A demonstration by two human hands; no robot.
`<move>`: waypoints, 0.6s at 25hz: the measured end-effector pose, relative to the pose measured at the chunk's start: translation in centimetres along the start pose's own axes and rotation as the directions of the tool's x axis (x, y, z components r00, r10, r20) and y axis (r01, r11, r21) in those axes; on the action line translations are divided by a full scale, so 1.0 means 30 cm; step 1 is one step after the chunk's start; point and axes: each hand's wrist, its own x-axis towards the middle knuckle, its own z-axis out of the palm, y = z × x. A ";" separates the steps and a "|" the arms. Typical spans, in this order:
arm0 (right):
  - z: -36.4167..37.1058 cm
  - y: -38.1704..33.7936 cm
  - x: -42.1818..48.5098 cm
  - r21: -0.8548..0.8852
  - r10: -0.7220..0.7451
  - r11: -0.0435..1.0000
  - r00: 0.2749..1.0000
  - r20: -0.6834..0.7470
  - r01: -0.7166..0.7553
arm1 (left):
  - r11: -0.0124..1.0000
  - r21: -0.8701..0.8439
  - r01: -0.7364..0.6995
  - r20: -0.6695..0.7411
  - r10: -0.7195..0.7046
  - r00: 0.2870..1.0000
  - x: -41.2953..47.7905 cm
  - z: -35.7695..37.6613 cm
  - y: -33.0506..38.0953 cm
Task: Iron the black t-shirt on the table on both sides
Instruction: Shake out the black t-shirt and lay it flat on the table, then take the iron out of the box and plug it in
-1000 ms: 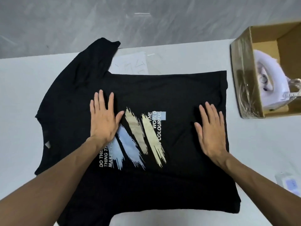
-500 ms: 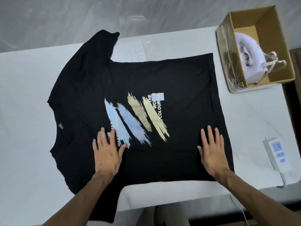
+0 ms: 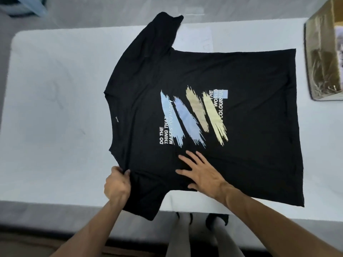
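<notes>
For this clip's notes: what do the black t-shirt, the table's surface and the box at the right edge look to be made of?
Black t-shirt: soft matte knit, probably cotton; it bunches where the left hand pinches it. Its brushstroke print looks like a smooth transfer.
Table: pale cloth-like padded cover, judging by faint creases and rounded corner; uncertain.
Box: brown cardboard, with a glossy crinkled clear film over its side.

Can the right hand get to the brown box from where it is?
Probably yes. The right hand lies flat on the black t-shirt, holding nothing, and only flat shirt and bare table lie between it and the cardboard box at the table's far right. It looks like a long stretch.
</notes>
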 end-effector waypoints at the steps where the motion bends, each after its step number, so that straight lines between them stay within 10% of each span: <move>1: -0.002 0.014 -0.019 0.007 -0.040 0.999 0.999 0.005 0.040 | 0.999 0.029 -0.032 -0.042 0.033 0.999 -0.019 0.002 0.002; 3: -0.027 0.039 -0.051 0.045 -0.068 0.997 0.998 -0.005 0.068 | 0.948 0.181 -0.261 -0.138 0.287 0.948 -0.044 0.008 0.026; 6: -0.109 0.084 -0.121 0.279 0.150 0.955 0.977 -0.149 -0.104 | 0.619 0.388 -0.683 0.024 0.734 0.679 -0.087 0.059 0.150; 8: -0.192 0.167 -0.196 0.496 0.388 0.829 0.904 -0.180 -0.258 | 0.501 0.363 -0.785 0.187 0.786 0.589 -0.146 0.104 0.293; 15: -0.461 0.677 -0.640 0.723 0.839 0.513 0.450 -0.306 -0.463 | 0.632 -0.069 -0.772 0.500 0.691 0.522 -0.535 0.156 0.927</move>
